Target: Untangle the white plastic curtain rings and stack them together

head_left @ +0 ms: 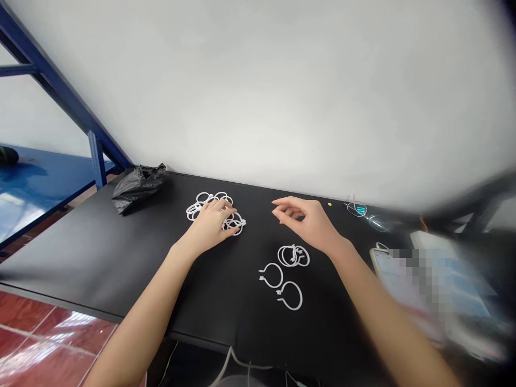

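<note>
My left hand lies palm down on a pile of several white plastic rings at the back of the black table, its fingers spread over them. My right hand hovers just right of the pile, fingers loosely curled and apart, with nothing visible in it. Nearer to me, below the right hand, lie a small stack of white rings and two single open rings.
A crumpled black plastic bag sits at the table's back left. Eyeglasses lie at the back right near the white wall. A phone and blurred items lie at the right. A blue metal frame stands left.
</note>
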The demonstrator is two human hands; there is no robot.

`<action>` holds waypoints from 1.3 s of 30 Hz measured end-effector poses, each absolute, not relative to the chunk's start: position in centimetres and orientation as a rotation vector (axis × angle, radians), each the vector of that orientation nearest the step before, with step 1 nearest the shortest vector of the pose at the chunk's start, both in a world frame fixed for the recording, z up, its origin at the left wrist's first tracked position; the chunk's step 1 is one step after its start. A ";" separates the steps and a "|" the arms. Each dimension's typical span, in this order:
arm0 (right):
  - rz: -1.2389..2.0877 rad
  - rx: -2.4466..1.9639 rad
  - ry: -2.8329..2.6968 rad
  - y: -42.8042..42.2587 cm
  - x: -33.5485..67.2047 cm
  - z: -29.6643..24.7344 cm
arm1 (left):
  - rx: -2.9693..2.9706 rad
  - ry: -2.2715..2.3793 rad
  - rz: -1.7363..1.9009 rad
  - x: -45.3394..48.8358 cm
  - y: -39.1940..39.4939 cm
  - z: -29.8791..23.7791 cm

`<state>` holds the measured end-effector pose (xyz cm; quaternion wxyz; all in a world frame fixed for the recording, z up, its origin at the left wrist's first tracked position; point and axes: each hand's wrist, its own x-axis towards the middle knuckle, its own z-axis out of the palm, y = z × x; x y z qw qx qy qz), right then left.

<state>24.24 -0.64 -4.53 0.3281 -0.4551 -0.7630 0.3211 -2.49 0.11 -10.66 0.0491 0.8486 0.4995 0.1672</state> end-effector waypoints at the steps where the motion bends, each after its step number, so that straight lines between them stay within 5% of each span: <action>1: 0.841 -1.191 -2.001 -0.6 24.3 -4.5 | 2.594 1.551 0.465 -2.5 0.1 -10.9; 14: 0.833 -1.201 -2.012 -0.5 24.3 -4.5 | 2.573 1.566 0.434 -2.1 0.1 -11.7; 23: 1.068 -1.461 -2.336 -0.1 26.1 -4.0 | 2.556 1.189 0.757 1.2 -1.7 -10.2; 39: 1.145 -1.526 -2.454 0.3 26.1 -6.0 | 2.472 0.907 0.413 4.9 -4.1 -11.7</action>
